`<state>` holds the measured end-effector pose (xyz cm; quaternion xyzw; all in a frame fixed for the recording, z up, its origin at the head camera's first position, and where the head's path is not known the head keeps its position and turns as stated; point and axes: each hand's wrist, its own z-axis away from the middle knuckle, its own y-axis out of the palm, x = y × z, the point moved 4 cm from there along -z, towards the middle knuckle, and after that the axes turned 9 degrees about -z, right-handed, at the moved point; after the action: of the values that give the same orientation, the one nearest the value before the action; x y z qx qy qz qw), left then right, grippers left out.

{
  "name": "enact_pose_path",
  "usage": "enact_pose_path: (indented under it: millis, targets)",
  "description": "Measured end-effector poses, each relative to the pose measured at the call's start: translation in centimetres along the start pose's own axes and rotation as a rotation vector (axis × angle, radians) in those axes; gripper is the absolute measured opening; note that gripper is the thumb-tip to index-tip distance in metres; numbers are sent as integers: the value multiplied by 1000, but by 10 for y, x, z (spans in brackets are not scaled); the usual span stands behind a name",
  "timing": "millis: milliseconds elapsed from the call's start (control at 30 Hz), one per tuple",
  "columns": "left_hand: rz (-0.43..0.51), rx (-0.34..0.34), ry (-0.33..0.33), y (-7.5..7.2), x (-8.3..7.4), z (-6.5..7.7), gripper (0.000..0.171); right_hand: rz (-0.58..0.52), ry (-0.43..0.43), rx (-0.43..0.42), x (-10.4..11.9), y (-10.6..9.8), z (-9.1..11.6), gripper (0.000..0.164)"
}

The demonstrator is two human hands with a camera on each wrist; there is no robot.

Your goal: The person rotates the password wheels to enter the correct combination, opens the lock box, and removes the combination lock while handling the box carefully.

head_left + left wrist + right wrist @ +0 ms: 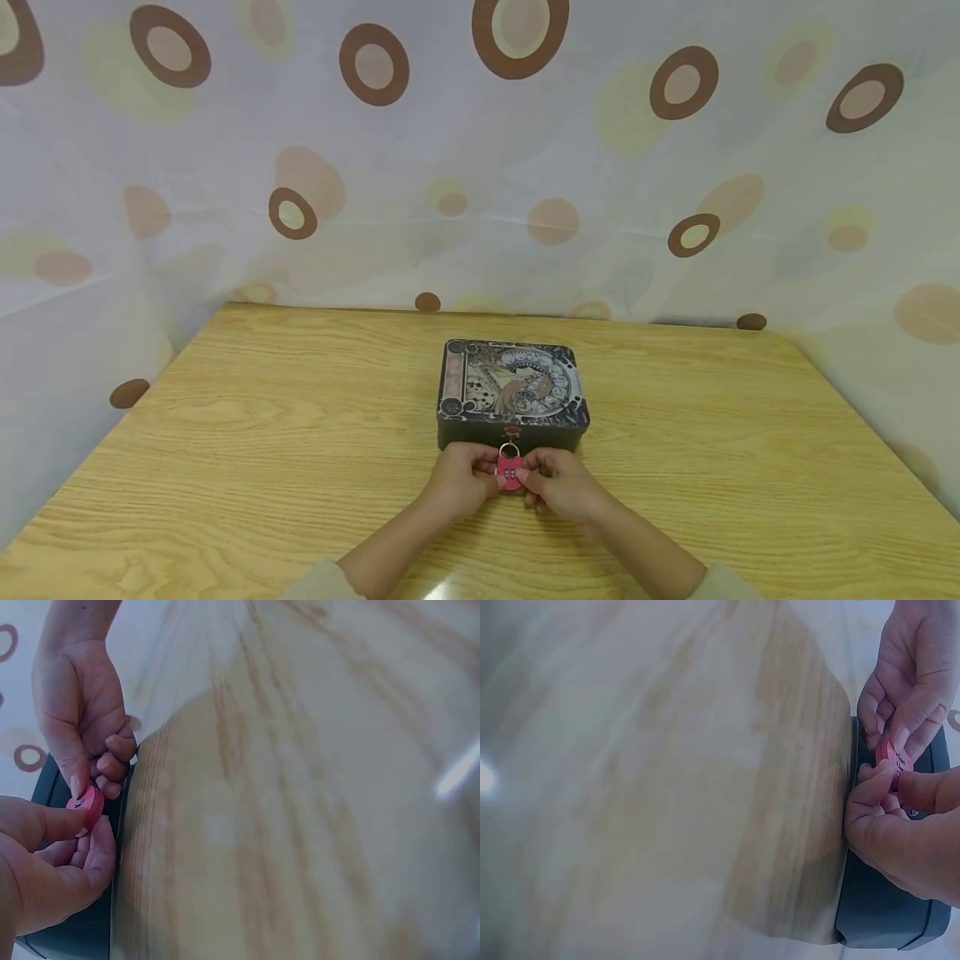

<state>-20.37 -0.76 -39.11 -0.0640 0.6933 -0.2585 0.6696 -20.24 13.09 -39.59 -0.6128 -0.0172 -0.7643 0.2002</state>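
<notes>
A pink combination padlock (pixel 509 473) with number dials on its face hangs at the front of a dark tin box (pixel 480 435). Its metal shackle (pixel 509 447) stands up toward the box's small red-and-metal latch (pixel 512 432). The left hand (pixel 462 479) pinches the padlock's left side between thumb and fingers. From the other side, the right hand (pixel 564 483) pinches it, thumb by the dials. Both wrist views show the pink padlock (pixel 88 805) gripped between the two hands, close against the box's dark front. The box's lid, printed with an ornate picture, is down.
The box stands on a wood-grain table (pixel 300 417), roughly at its middle. Behind and beside the table hangs a pale curtain (pixel 480 167) with brown ring and oval patterns. A bright light reflection shows near the table's front edge.
</notes>
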Motion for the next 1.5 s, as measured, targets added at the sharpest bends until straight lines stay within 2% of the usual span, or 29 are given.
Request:
enact_pose_path:
  millis: [467, 1167, 1500]
  targets:
    - [-25, -5, 20, 0, 0, -1, 23, 9, 21, -26, 3, 1, 2, 15]
    - [-29, -1, 17, -3, 0, -1, 22, -13, 46, 10, 2, -1, 0, 20]
    - [-15, 8, 13, -2, 2, -2, 24, -65, 9, 29, 0, -5, -1, 23]
